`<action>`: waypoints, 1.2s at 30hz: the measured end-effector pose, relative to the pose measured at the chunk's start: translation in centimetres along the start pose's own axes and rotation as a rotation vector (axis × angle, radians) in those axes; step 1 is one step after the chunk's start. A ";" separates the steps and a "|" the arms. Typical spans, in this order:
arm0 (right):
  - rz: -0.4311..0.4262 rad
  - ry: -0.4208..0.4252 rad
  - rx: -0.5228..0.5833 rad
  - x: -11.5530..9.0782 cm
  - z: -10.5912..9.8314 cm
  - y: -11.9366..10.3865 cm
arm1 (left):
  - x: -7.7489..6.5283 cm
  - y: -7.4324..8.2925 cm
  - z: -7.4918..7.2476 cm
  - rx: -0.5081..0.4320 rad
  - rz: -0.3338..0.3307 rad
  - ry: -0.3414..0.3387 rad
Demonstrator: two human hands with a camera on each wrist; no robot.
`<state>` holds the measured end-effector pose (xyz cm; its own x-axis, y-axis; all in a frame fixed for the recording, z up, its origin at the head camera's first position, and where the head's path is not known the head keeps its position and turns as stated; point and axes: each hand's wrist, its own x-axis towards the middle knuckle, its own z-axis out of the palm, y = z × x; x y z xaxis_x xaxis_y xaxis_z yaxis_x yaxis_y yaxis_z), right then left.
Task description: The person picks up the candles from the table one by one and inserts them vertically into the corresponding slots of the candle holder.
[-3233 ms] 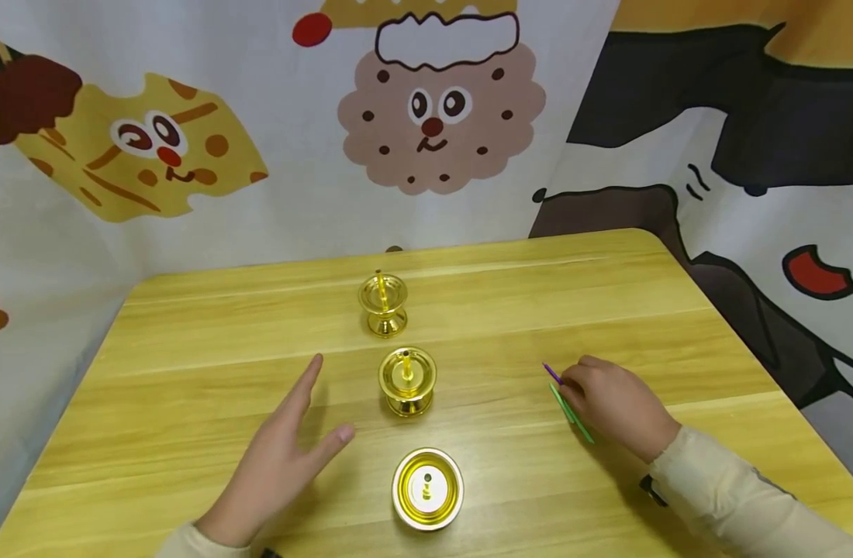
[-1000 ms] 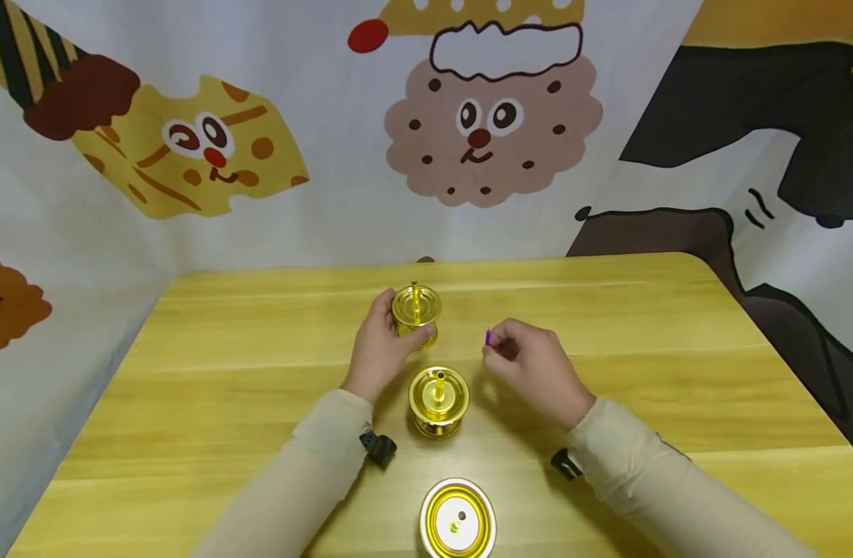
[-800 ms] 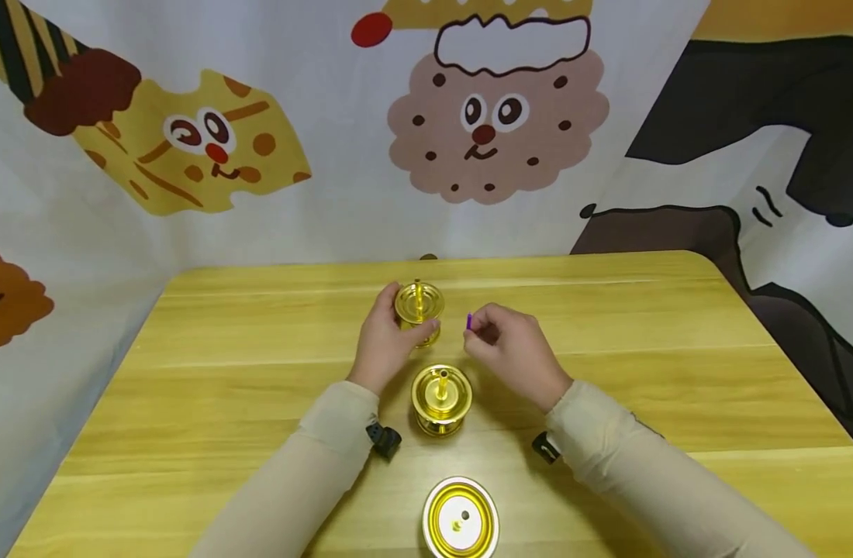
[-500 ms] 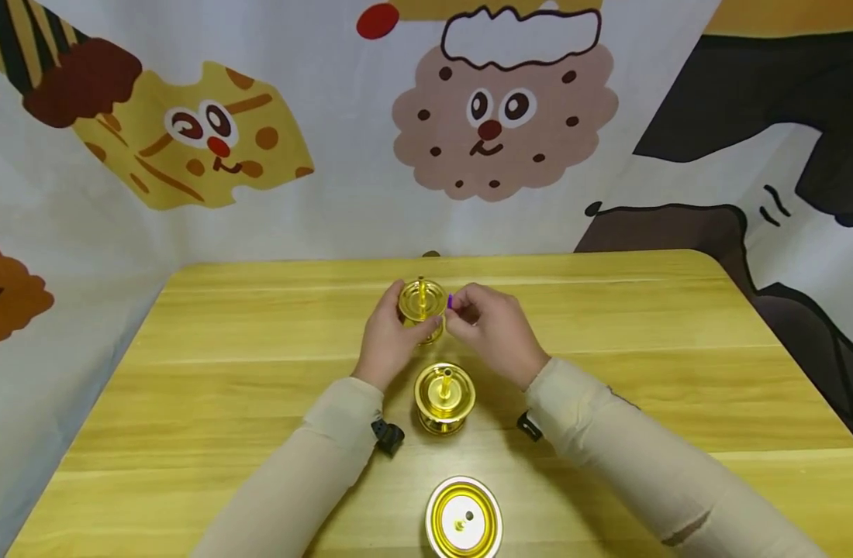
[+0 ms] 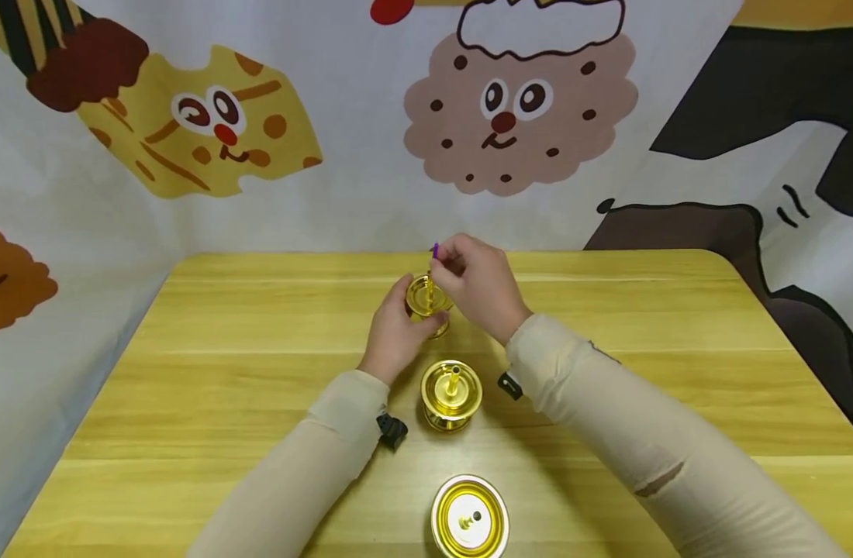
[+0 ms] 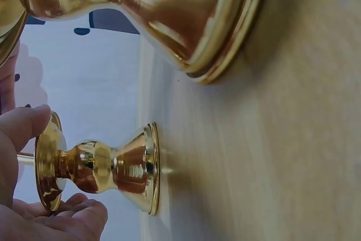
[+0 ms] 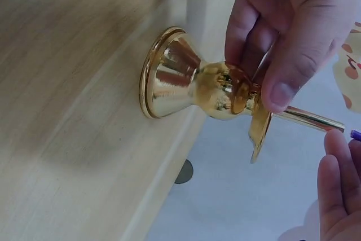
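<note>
Three gold pedestal candle holders stand in a line in the head view. My left hand (image 5: 393, 329) grips the farthest candle holder (image 5: 417, 298), thumb on its dish and fingers round its far side. In the right wrist view, that thumb lies at the rim, beside the upright tube (image 7: 313, 119). My right hand (image 5: 478, 283) pinches a thin purple stick (image 5: 436, 250) above the tube. The stick's tip (image 7: 355, 135) is level with the tube's mouth, a small gap apart. Most of the stick is hidden by the fingers in the right wrist view.
The middle candle holder (image 5: 449, 395) stands between the forearms. Another candle holder (image 5: 468, 496) is at the near edge of view. Both sleeves cross the wooden table (image 5: 189, 403). A printed cloth (image 5: 357, 209) hangs behind the table's far edge.
My right hand has picked up the purple stick from the table's right side and carried it left above the tube. My open left hand has moved forward and gripped the farthest candle holder.
</note>
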<state>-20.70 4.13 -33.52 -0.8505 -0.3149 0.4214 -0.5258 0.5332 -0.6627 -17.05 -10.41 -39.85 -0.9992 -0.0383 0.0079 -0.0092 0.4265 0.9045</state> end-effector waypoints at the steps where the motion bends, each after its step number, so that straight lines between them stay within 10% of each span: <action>1: 0.006 -0.005 0.002 0.1 0.1 -0.1 | 0.0 0.0 0.0 0.005 -0.003 -0.002; 25: 0.121 -0.084 -0.006 0.0 1.2 0.3 | -0.3 0.1 -0.3 0.039 -0.015 -0.013; 36: 0.117 -0.081 -0.008 -0.8 0.6 0.6 | -3.6 -1.2 -1.9 -0.075 -0.069 -0.105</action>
<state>-20.32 4.20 -34.62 -0.9045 -0.3125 0.2902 -0.4234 0.5762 -0.6991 -13.41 -12.48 -40.12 -0.9949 0.0312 -0.0960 -0.0786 0.3570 0.9308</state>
